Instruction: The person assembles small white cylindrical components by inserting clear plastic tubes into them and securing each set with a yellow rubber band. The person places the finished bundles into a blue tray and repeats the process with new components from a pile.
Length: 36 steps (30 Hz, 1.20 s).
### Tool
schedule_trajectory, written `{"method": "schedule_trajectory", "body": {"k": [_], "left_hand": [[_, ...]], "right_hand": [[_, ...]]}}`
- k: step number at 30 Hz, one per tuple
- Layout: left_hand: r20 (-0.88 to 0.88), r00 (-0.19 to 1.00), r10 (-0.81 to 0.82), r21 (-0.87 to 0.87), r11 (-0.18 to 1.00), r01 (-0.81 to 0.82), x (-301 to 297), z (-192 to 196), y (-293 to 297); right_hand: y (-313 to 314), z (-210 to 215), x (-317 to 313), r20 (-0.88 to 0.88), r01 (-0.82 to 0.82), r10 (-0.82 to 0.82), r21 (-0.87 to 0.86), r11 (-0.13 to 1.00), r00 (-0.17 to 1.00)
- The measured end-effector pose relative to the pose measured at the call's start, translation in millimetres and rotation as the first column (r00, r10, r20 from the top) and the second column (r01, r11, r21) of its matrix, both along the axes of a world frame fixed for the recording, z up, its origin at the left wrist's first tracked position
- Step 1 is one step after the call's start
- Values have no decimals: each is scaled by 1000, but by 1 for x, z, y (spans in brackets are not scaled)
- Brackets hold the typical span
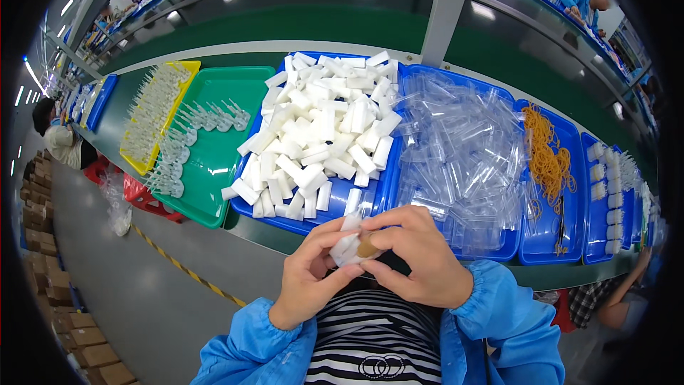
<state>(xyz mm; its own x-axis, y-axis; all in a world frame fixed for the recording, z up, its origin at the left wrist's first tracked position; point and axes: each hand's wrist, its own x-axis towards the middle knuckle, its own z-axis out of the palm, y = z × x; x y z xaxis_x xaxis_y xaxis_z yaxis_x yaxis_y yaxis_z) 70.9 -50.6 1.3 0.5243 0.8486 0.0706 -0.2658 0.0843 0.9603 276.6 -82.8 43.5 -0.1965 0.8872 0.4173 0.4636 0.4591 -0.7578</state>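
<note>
Close to my body, at the near edge of the blue tray of foam, both hands meet around a small white piece point(346, 249) that looks like foam. My left hand point(311, 265) is closed on its left side, thumb below and fingers above. Pressed against its right end are the thumb and fingertips of my right hand point(420, 255), also closed. A tan patch point(368, 245) shows between the right fingertips; what it is cannot be made out. Just beyond my hands, many white foam blocks point(313, 135) lie heaped in the blue tray point(339, 196).
Right of the foam, blue trays hold clear plastic sleeves point(463, 157) and orange rubber bands point(548, 160). Leftward are a green tray point(214, 171) and a yellow tray point(153, 114) with white-tipped clear parts. A metal post point(447, 14) rises behind the trays. Other people work farther off.
</note>
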Motion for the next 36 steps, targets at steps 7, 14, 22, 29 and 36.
{"method": "schedule_trajectory", "body": {"k": [7, 14, 22, 29, 36], "left_hand": [[-51, 965, 258, -76, 962, -261, -22, -4, 10], [-106, 966, 236, -107, 963, -247, -30, -2, 14], [-133, 965, 226, -29, 972, -232, -31, 1, 14], [-124, 967, 221, 23, 975, -220, -28, 4, 8], [-118, 980, 158, 60, 987, -151, -12, 5, 2]], "right_hand": [[30, 8, 8, 312, 57, -64, 30, 998, 948], [54, -6, -7, 776, -117, 28, 60, 991, 631], [67, 8, -3, 841, -250, 287, -188, 950, 458], [64, 28, 9, 199, -85, 156, -323, 943, 968], [22, 11, -10, -484, -9, -248, -468, 884, 839]]}}
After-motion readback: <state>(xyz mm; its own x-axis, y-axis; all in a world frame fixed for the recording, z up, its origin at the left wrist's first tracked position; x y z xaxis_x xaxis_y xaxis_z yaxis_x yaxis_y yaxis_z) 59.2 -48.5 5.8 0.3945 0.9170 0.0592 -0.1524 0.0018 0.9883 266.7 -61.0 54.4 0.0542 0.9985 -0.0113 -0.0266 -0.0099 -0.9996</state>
